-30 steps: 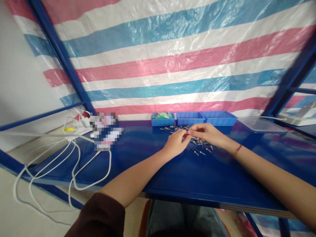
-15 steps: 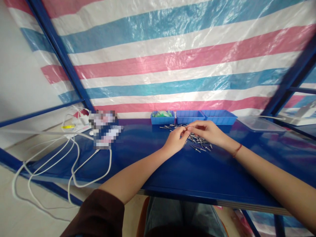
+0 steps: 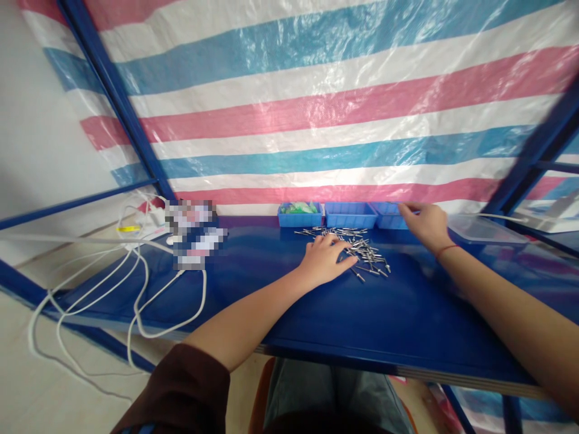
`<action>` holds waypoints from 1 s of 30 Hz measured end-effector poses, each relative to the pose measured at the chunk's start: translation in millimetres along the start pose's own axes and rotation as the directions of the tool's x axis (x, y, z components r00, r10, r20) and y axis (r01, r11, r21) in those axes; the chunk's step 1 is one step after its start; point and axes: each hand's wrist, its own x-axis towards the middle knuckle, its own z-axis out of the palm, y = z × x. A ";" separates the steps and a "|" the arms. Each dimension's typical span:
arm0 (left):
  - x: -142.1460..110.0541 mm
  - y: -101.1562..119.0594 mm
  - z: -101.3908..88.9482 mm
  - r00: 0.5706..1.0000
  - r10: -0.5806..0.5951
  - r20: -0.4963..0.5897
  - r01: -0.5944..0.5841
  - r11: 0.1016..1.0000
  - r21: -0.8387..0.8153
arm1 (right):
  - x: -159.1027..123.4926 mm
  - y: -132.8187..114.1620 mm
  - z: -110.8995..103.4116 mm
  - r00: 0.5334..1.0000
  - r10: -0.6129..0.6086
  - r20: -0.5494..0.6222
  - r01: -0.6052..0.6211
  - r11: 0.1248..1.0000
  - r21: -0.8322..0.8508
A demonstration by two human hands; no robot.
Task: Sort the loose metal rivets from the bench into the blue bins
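A loose pile of blind rivets (image 3: pixel 362 248), thin silvery pins with thicker ends, lies on the blue table. My left hand (image 3: pixel 326 259) rests at the pile's left side, palm down, fingers spread and thumb apart, with nothing visible in its grip. Farther right, my right hand (image 3: pixel 426 225) reaches over the front of the right blue bin (image 3: pixel 389 217). Its fingers are bent together toward the bin; whatever they pinch is too small or hidden to make out.
A middle blue bin (image 3: pixel 350 217) and a left blue bin (image 3: pixel 300 220) with green items in clear plastic stand at the back. A transparent lid (image 3: pixel 486 230) lies at right. White cables (image 3: pixel 145 301) loop across the left side and over the edge.
My hands, together over the rivets before, have parted. The right one has moved right to the right bin, while the left has opened and lowered onto the pile's edge.
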 end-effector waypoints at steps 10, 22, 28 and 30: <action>0.2 4.1 -5.4 0.996 0.061 0.060 -0.065 0.996 0.067 | 13.9 38.2 0.3 0.989 0.082 0.126 -0.042 0.956 -0.291; 8.1 -9.6 -11.4 0.911 0.356 0.210 -0.342 0.934 -0.099 | 0.1 17.3 -5.6 0.998 -0.006 0.056 0.014 0.990 -0.141; 9.7 -7.8 -7.4 0.974 0.221 0.049 -0.217 0.973 -0.083 | -18.4 -12.8 -1.2 0.902 -0.231 0.365 0.156 0.962 0.224; 11.0 -7.2 -8.7 0.986 0.164 -0.031 -0.167 0.976 -0.140 | -30.6 -29.1 -0.4 0.782 -0.331 0.527 0.086 0.897 0.434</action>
